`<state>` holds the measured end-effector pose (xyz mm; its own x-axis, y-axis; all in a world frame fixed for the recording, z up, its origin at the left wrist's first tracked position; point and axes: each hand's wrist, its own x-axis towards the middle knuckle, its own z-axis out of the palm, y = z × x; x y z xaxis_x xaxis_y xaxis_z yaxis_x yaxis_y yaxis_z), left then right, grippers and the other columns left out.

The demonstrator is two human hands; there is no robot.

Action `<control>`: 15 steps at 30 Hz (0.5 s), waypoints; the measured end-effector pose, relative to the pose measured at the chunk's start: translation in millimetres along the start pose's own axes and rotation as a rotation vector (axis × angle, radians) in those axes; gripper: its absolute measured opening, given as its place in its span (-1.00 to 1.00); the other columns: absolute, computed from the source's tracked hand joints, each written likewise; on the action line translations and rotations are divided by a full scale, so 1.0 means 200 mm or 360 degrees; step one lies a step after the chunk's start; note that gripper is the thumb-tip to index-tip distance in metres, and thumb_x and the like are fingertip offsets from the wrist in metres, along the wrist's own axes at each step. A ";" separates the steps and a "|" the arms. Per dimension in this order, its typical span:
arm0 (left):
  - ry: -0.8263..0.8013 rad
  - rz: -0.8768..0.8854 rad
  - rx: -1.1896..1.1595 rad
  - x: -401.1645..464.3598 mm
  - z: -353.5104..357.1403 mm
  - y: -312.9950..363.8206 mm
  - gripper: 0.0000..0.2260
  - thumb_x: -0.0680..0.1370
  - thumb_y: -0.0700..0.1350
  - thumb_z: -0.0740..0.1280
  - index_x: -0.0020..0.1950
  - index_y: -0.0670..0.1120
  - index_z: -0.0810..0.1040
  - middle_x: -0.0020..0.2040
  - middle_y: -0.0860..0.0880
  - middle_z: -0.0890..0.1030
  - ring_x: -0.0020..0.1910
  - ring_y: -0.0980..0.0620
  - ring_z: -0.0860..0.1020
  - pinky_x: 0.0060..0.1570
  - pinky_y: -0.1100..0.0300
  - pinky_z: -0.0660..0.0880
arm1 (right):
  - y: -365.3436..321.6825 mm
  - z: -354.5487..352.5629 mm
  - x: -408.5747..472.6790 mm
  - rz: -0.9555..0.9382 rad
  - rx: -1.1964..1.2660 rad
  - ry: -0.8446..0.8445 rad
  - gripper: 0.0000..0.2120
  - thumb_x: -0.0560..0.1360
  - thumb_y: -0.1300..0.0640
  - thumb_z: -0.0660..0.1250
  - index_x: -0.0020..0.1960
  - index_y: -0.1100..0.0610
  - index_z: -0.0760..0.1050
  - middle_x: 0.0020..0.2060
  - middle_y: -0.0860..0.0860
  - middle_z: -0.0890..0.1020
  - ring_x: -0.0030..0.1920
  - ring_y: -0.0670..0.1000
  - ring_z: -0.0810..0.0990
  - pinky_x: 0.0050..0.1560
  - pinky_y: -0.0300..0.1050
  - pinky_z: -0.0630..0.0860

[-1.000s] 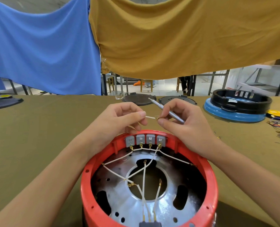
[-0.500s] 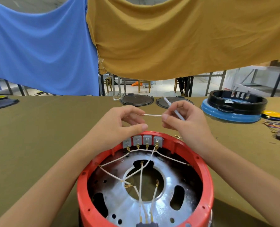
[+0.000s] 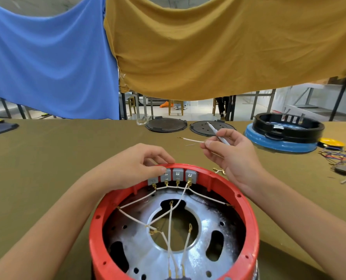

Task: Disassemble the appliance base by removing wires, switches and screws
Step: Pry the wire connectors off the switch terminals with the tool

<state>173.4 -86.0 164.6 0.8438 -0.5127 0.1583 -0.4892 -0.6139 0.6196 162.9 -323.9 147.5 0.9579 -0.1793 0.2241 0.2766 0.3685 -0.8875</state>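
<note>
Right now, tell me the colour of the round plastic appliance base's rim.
Red, seen in the head view: round plastic appliance base.

The red appliance base (image 3: 174,225) stands open side up before you. Four grey switches (image 3: 173,175) line its far inner rim. White wires (image 3: 169,217) with brass terminals cross its metal plate (image 3: 162,253). One detached white wire (image 3: 191,140) extends beyond the rim.
</note>
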 end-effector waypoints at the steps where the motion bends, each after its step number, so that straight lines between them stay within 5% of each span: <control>1: 0.0002 0.0010 0.0008 0.00 0.00 0.00 -0.81 0.58 -0.07 0.39 0.07 0.25 0.63 0.01 0.19 0.67 -0.03 0.20 0.64 0.15 0.02 0.57 | 0.00 -0.01 0.01 -0.0012 -0.0012 -0.0001 -0.73 0.48 0.48 0.37 0.01 0.16 0.45 -0.29 0.04 0.65 -0.13 0.08 0.72 -0.16 -0.17 0.64; 8: 0.0015 0.0052 0.0047 0.00 0.00 0.01 -0.81 0.59 -0.08 0.38 0.08 0.23 0.62 0.02 0.18 0.66 -0.03 0.21 0.63 0.07 0.15 0.57 | -0.05 -0.10 0.09 -0.0118 -0.0150 0.0050 -0.76 0.50 0.46 0.35 -0.02 0.14 0.46 -0.21 0.07 0.66 -0.20 0.03 0.69 -0.19 -0.21 0.60; 15: 0.0024 0.0064 0.0053 0.01 0.01 0.01 -0.81 0.59 -0.07 0.38 0.08 0.23 0.62 -0.01 0.24 0.65 -0.03 0.20 0.62 0.03 0.21 0.55 | -0.06 -0.24 0.16 -0.0145 -0.1032 0.0028 -0.79 0.50 0.44 0.34 -0.07 0.15 0.49 -0.13 0.06 0.73 -0.09 0.00 0.71 -0.19 -0.20 0.61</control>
<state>172.9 -89.9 164.3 0.8266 -0.5282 0.1943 -0.5295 -0.6129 0.5865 187.1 -378.2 147.2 0.9299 -0.2008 0.3081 0.2490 -0.2727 -0.9293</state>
